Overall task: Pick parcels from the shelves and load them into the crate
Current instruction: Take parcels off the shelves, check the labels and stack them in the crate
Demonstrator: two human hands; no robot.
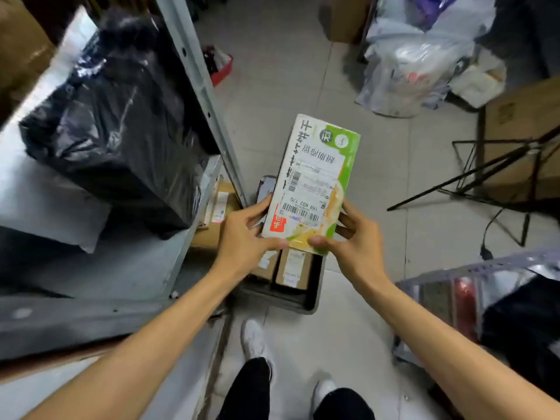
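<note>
green and white box (312, 180) was clamped at its near end by both hands, left hand (242, 237) and right hand (351, 241), held above the crate (312, 298), likely for lowering in.

A pale grey tiled floor (288, 86) fills the middle. At nine o'clock stands a grey metal shelving rack (209, 116). At three o'clock, a black folding metal stand (515, 153) sits before brown cardboard boxes (515, 116). The light is soft and even.

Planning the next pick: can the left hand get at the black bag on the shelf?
Probably not yet: the left hand grips the green box with the right hand, though the black bag itself lies uncovered.
</note>
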